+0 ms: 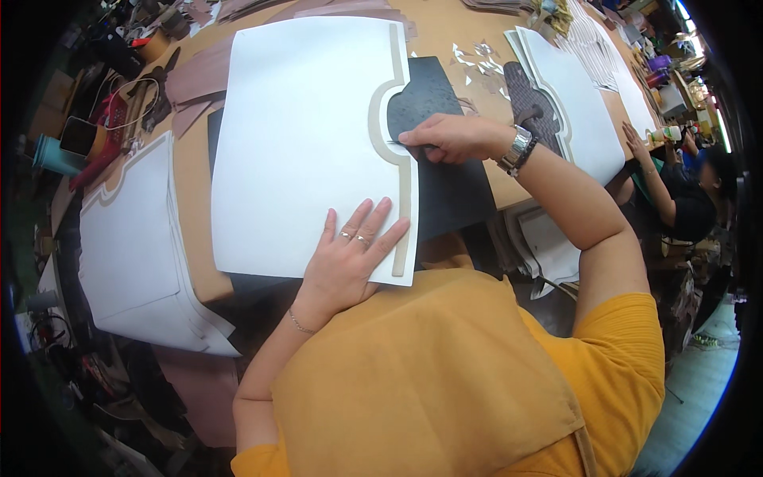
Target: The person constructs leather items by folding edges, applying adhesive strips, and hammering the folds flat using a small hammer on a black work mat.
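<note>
A large white sheet (pixel 298 143) lies flat in front of me, with a beige strip (pixel 374 115) running along its right side and round a curved notch. Beneath it, a black mat (pixel 457 195) shows at the right. My left hand (pixel 346 258) rests on the sheet's lower right part, fingers spread, two of them with rings. At the notch, my right hand (pixel 457 137) is closed in a pinch by the cut edge. A thin dark tip shows at its fingertips; the rest of what it holds is hidden.
Stacks of similar white sheets (pixel 127 246) hang over the table's left edge, and more white pieces (pixel 576 111) lie at right. Small scraps (pixel 477 63) are scattered at the back. Brown pieces (pixel 203 71) lie at far left. Another person (pixel 687 191) sits at far right.
</note>
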Demonstrator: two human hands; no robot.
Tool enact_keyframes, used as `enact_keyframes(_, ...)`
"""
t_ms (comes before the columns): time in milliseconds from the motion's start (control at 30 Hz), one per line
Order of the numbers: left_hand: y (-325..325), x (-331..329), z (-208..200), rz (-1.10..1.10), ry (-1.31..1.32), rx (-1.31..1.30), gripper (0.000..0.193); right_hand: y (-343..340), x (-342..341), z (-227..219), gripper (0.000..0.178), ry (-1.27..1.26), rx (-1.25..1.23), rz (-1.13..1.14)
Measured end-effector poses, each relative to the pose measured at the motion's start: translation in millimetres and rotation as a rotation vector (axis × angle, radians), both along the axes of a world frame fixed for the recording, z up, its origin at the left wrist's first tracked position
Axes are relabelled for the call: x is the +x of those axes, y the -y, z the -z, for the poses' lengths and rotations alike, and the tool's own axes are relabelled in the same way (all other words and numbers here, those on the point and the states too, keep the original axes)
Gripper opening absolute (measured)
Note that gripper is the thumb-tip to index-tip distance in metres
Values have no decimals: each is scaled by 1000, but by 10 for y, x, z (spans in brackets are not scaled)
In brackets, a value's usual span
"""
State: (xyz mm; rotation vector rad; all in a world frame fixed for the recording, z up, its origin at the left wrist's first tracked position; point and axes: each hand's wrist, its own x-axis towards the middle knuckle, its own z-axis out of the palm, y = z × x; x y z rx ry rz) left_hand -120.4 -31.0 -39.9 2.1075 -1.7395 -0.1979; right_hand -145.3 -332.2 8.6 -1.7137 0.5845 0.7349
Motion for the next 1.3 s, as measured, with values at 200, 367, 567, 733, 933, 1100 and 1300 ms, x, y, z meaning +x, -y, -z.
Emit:
enact_keyframes(200,0,8,-9,7,0,-5,59,94,-45,113,42,254,-152,-66)
enact_keyframes(367,-39,25,-45,-18,-143,-79,57,250,-111,326,35,854,-1048,-118)
enact_keyframes(567,-41,37,-55,-18,-202,-127,57,276,14,394,26,973,-1283,-159)
enact_keyframes(733,-50,37,-48,-20,-223,-152,60,274,116,414,25,1026,-1285,-196)
enact_keyframes(933,-55,50,-33,-26,-239,-132,66,298,147,456,24,1040,-1224,-188)
enact_keyframes(1100,-59,50,-32,-8,-227,-170,65,309,83,454,24,1064,-1175,-156)
enact_keyframes(1300,-58,54,-10,1,-200,-179,65,291,87,449,25,1041,-1165,-117)
